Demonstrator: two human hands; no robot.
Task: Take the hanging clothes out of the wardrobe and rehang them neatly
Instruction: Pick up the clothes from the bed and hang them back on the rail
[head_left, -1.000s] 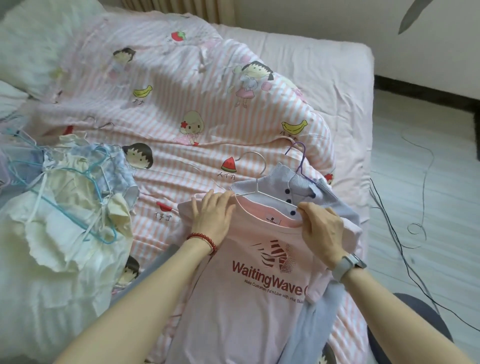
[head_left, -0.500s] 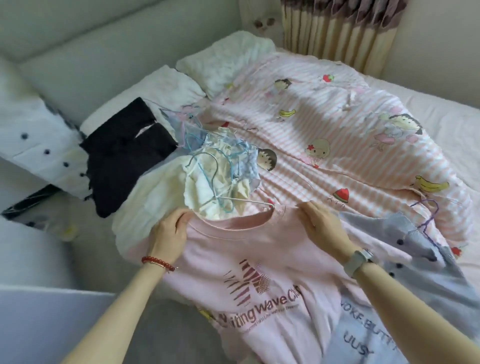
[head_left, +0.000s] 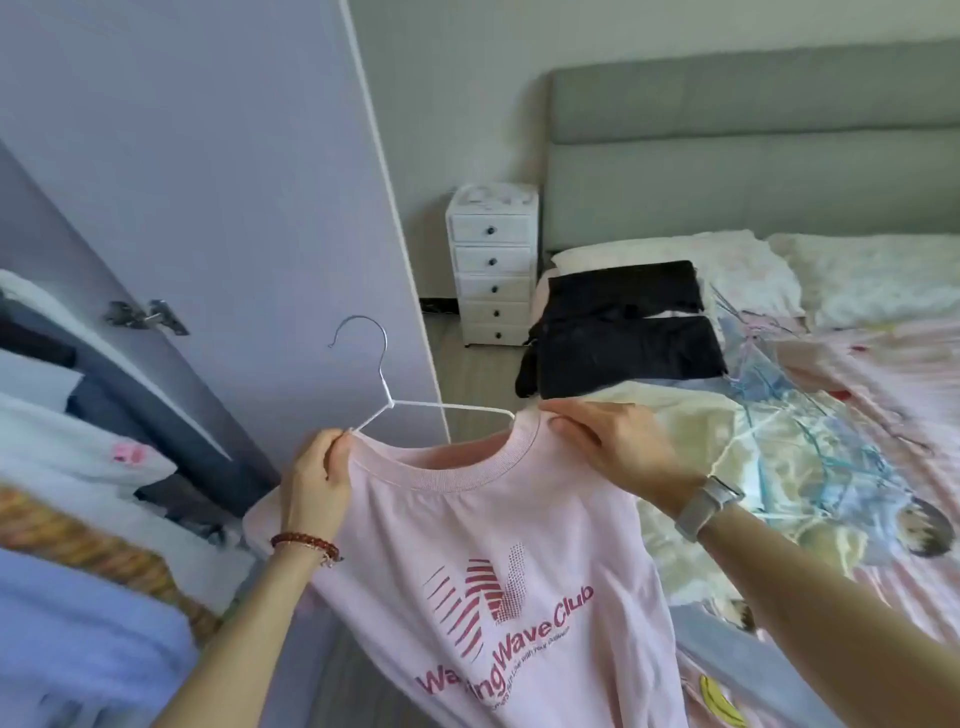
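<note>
- While the pink T-shirt (head_left: 493, 551) is hanging in the air on its white hanger (head_left: 400, 400), the person is carrying it toward the wardrobe (head_left: 171, 171).
- The left hand (head_left: 317, 478) is pinching the shirt's shoulder left of the hanger hook; the right hand (head_left: 618, 447) is gripping the opposite shoulder.
- The rehanging step seems underway; next, one hand is probably needing to take the hook and seat it on the rail, unseen here.
- A clothes pile (head_left: 769, 441) is waiting on the bed (head_left: 883, 374), right of the hanger.

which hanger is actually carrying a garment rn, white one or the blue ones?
The white hanger, held up with the pink T-shirt on it, gripped by left hand and right hand. The blue hangers lie loose in a tangle on the bed.
</note>
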